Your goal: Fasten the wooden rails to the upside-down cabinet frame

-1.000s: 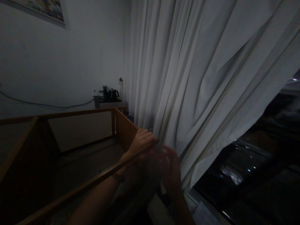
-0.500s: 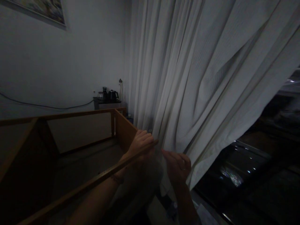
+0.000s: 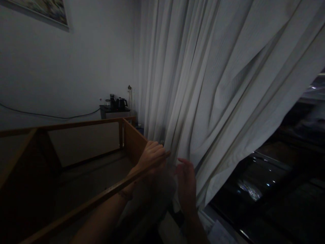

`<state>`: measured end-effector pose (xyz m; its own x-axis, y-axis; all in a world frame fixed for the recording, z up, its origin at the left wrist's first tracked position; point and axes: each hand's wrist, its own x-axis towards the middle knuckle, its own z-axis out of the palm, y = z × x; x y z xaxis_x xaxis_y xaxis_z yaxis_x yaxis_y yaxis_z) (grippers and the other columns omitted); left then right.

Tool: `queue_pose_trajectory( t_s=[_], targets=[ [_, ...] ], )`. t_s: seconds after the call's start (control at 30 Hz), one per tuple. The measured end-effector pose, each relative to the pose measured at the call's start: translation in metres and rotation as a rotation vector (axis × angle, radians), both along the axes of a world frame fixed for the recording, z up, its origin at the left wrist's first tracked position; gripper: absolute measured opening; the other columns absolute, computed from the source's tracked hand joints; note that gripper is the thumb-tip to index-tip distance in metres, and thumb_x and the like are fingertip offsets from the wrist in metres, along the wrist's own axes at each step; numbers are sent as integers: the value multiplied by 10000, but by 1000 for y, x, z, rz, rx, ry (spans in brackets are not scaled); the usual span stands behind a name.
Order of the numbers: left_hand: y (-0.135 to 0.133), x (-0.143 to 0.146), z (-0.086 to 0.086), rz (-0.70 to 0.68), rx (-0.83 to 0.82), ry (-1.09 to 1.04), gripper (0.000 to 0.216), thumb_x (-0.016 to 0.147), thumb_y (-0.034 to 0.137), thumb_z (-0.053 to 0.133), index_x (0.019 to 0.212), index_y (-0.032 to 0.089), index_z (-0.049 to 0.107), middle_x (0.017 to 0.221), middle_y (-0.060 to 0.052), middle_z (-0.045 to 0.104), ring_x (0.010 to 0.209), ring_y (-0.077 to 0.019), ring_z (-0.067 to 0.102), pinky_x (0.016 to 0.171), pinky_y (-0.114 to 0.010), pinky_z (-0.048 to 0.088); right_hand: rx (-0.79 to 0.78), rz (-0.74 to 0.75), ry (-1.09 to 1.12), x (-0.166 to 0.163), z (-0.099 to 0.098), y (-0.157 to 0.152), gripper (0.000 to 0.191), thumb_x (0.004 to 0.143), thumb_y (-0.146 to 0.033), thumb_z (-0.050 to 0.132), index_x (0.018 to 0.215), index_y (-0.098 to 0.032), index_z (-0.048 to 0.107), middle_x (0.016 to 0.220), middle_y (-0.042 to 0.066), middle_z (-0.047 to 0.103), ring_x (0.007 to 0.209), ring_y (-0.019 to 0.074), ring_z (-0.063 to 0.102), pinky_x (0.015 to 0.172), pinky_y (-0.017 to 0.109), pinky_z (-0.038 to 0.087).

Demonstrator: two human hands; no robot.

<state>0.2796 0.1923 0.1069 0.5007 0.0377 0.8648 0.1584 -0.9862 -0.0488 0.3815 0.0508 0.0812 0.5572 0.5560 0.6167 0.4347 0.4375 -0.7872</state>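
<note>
A wooden furniture frame (image 3: 93,202), with rails and upright panels, fills the lower left; it looks like a shelf unit. My left hand (image 3: 151,155) is wrapped over its right end panel, near the corner where the front rail ends. That rail passes in front of my left wrist and hides part of the palm. Just right of the corner, my right hand (image 3: 186,179) is raised, apart from the wood. Its fingers are bent with a gap between thumb and forefinger, and nothing shows in them. Behind it hangs a white curtain (image 3: 193,84); whether they touch is unclear.
A small cabinet (image 3: 115,114) in the far corner bears a black kettle (image 3: 121,103). A black cable (image 3: 58,117) runs along the wall below a framed picture (image 3: 48,12). Dark reflective glass (image 3: 254,179) lies right of the curtain. The floor area is dim.
My right hand has moved slightly left and turned, its forefinger now parted from the thumb. My left hand keeps its hold on the frame. The view has shifted a little.
</note>
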Motion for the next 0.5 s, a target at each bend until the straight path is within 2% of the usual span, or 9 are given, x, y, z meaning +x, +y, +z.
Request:
queue_pose_trajectory(
  t_s=[0.07, 0.13, 0.2, 0.27, 0.37, 0.5],
  targets=[
    [1, 0, 0, -1, 3, 7, 133, 780, 318, 421, 687, 227, 398, 629, -9, 482, 638, -201, 437, 635, -373, 303, -2, -70, -98, 2, 0, -2, 225, 969, -349, 515, 1124, -210, 601, 733, -20, 612, 615, 131, 594, 563, 234, 494],
    [0, 0, 1, -16, 8, -1, 143, 790, 327, 419, 691, 227, 393, 629, -8, 478, 638, -201, 435, 633, -370, 301, 18, -148, -315, 7, -1, -4, 213, 974, -283, 499, 1143, -233, 617, 838, 18, 657, 724, 158, 629, 647, 281, 531],
    [-1, -1, 2, -31, 8, -14, 160, 810, 325, 413, 689, 225, 386, 628, -6, 477, 636, -197, 432, 631, -366, 300, 79, -202, -556, 12, -2, -5, 253, 969, -215, 490, 1175, -260, 629, 936, 49, 695, 841, 192, 646, 741, 343, 550],
    [-2, -1, 3, -32, 7, -21, 167, 821, 316, 408, 684, 224, 383, 625, -5, 478, 631, -195, 428, 627, -363, 299, 155, -248, -683, 17, -3, -5, 289, 962, -174, 503, 1206, -274, 624, 971, 55, 715, 881, 203, 658, 771, 365, 556],
    [-2, -2, 3, -26, 10, 1, 165, 815, 322, 415, 685, 224, 387, 628, -7, 484, 632, -196, 431, 624, -361, 299, 186, -305, -630, 18, -2, -4, 232, 957, -179, 550, 1154, -262, 639, 972, 43, 730, 880, 186, 679, 762, 334, 559],
    [-1, -2, 1, 11, -4, 44, 125, 788, 296, 422, 689, 223, 395, 634, -9, 492, 650, -200, 437, 644, -361, 307, 110, -262, -516, 15, 4, -9, 121, 949, -234, 586, 985, -247, 701, 875, 27, 733, 812, 181, 673, 721, 319, 537]
  ],
)
